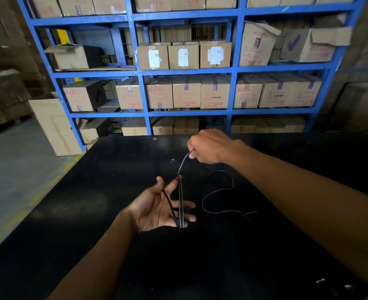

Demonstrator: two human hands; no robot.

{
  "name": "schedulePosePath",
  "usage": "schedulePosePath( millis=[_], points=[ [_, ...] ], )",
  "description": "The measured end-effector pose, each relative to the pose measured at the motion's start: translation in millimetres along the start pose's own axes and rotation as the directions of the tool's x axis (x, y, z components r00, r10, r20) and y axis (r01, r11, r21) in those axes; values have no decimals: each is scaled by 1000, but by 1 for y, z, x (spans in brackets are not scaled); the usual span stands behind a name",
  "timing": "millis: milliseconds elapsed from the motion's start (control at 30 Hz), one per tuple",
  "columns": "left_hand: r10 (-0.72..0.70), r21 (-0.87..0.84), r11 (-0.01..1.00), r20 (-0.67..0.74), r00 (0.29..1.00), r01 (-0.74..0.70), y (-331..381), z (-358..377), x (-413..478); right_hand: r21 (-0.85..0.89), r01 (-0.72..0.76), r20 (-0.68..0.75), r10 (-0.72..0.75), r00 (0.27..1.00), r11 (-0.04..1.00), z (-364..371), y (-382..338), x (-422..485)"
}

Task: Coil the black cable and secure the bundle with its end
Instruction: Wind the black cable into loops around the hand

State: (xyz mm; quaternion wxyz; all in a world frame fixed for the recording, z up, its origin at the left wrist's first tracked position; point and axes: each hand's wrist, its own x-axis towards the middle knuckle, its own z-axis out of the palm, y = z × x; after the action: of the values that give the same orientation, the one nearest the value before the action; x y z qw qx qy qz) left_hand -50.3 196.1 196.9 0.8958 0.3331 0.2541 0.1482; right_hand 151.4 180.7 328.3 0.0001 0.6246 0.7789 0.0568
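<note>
A thin black cable runs in several loops across my left hand, which is palm up over the black table with fingers spread. The loops hook over the index fingertip and hang below the little finger. From that fingertip a strand rises to my right hand, which pinches it farther back over the table. The cable's loose tail curves over the tabletop to the right of my left hand, hard to follow against the dark surface.
A blue steel rack filled with cardboard boxes stands just behind the table's far edge. A tall pale carton stands on the grey floor to the left. Some dark objects lie at the table's near right corner.
</note>
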Motion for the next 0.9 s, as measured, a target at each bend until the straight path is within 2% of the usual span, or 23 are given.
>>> schedulePosePath(
  millis=[133, 300, 567, 767, 900],
  points=[
    [26, -42, 999, -42, 999, -28, 6, -9, 2, 92, 12, 6, -13, 1000, 996, 0, -15, -10],
    [75, -48, 996, -102, 992, -80, 18, -15, 1, 255, -44, 54, 32, 998, 966, 15, -32, -22],
    [140, -55, 987, -165, 976, -151, 25, -15, 3, 598, -167, 223, 37, 974, 784, 53, -55, -50],
    [166, -89, 979, -193, 967, -186, 28, -14, 7, 724, -203, 317, -56, 947, 659, 79, -64, -72],
    [200, -72, 974, -179, 963, -215, 29, -9, 6, 752, -224, 328, -57, 943, 621, 99, -62, -80]
  ],
)
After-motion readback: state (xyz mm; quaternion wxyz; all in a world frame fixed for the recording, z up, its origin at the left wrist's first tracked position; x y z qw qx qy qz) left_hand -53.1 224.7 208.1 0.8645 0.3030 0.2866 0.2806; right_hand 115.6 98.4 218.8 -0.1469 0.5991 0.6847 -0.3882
